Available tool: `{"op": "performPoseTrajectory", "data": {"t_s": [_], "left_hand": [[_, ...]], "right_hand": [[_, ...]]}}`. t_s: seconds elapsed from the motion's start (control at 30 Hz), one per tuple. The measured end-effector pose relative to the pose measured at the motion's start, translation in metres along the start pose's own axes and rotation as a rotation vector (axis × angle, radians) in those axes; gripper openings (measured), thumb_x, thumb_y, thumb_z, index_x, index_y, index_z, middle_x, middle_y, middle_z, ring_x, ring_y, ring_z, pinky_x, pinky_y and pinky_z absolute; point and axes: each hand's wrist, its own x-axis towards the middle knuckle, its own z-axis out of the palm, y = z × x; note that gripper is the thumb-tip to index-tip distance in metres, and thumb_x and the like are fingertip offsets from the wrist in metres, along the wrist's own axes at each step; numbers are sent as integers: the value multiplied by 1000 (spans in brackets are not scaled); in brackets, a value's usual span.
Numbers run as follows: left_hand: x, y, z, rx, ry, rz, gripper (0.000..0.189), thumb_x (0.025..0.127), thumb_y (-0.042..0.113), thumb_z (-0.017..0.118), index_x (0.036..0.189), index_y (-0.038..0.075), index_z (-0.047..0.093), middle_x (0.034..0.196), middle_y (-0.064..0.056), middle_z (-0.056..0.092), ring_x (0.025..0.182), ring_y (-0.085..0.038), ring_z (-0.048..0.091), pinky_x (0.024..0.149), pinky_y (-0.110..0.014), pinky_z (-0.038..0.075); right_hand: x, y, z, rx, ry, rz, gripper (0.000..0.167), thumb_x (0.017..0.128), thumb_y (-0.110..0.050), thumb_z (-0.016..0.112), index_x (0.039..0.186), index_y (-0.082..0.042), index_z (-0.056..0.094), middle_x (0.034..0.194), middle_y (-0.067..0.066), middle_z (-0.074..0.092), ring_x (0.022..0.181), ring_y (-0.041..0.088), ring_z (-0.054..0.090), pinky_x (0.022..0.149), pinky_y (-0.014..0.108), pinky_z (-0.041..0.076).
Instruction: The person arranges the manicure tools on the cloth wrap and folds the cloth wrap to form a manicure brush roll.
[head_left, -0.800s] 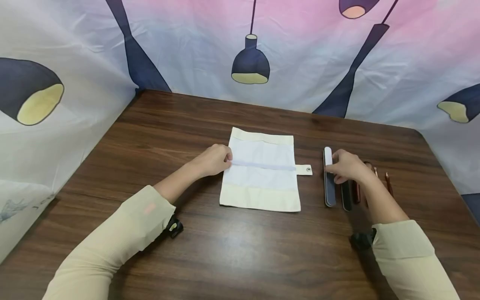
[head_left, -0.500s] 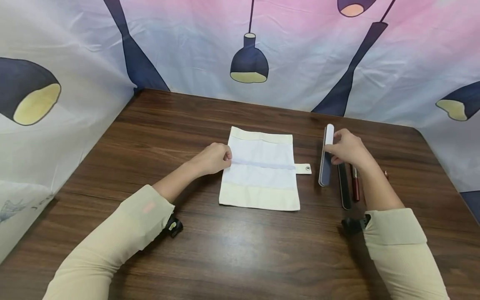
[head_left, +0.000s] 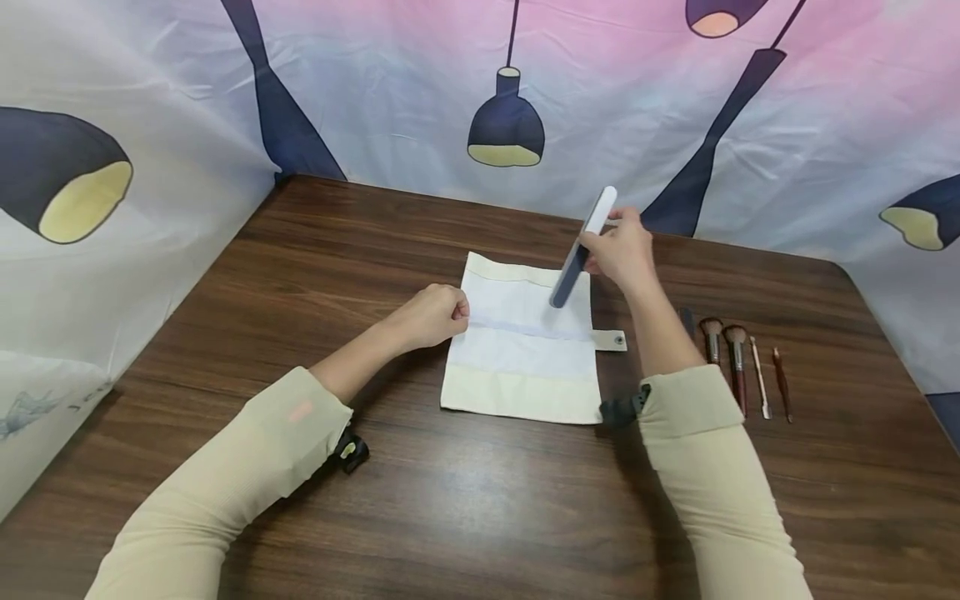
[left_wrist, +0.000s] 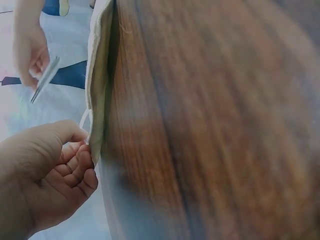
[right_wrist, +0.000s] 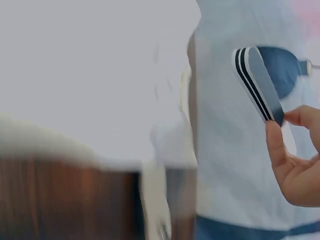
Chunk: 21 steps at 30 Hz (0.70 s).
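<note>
An off-white cloth roll-up pouch (head_left: 517, 396) lies unfolded on the table, with a band across its middle and a snap tab (head_left: 609, 341) on its right. My left hand (head_left: 429, 318) pinches the pouch's left edge near the band; the left wrist view shows thumb and fingers (left_wrist: 82, 167) at that edge. My right hand (head_left: 624, 252) pinches a nail file (head_left: 572, 271), white at its upper end and grey below, tilted above the pouch's far right part. In the right wrist view the nail file (right_wrist: 260, 82) shows black and white layers along its edge.
Right of the pouch lie two makeup brushes (head_left: 737, 335), a thin pale tool (head_left: 761, 379) and a thin brown tool (head_left: 782, 383). A dark file (head_left: 686, 320) is mostly hidden behind my right forearm. A printed cloth backdrop (head_left: 420, 100) borders the dark wooden table (head_left: 465, 517).
My right hand has lifted the nail file off the table and carried it left, over the pouch. The brushes and thin tools are uncovered. My left hand stays at the pouch's edge.
</note>
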Motion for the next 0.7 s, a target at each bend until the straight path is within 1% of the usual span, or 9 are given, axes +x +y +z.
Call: {"op": "performPoseTrajectory", "data": {"t_s": [0.07,0.13,0.3,0.37,0.5,0.7], "left_hand": [[0,1,0,0,0,2,7,85,3,55,85,0,61,73,-4,54,60,-13,46,59,-26,40],[-1,1,1,3,4,4,7,85,2,55,84,0,61,72,-4,54,60,-13,46,59,-26,40],[-1,2,1,18,29,23,7,85,1,55,81,1,61,71,-4,52,62,-15,47,59,-27,40],[-2,2,1,19,43,36,7,84,1,55,81,1,61,70,-4,52,63,-15,47,59,-27,41],[-2,2,0,14,62,49,7,84,0,54,81,1,61,70,-3,52,62,-14,47,58,-26,40],[-3,4,0,6,59,35,8,87,1,54,85,0,62,70,-4,53,60,-14,47,55,-25,40]], "right_hand": [[2,-4,15,33,24,3,53,88,-15,57,131,-5,30,89,14,61,47,9,59,62,32,53],[3,-7,29,59,40,11,52,88,-15,57,130,-6,29,88,13,61,49,12,61,62,31,53],[4,-13,57,120,62,13,50,87,-11,58,127,-7,28,86,12,60,63,25,65,60,29,53],[4,-15,66,129,62,14,50,87,-10,58,126,-6,28,85,13,60,66,28,66,60,30,53],[4,-17,81,111,22,28,50,87,-10,58,127,-6,27,87,13,61,66,27,66,60,29,53],[4,-18,94,89,-71,76,51,87,-9,59,127,-5,27,91,16,61,62,24,66,56,27,53]]}}
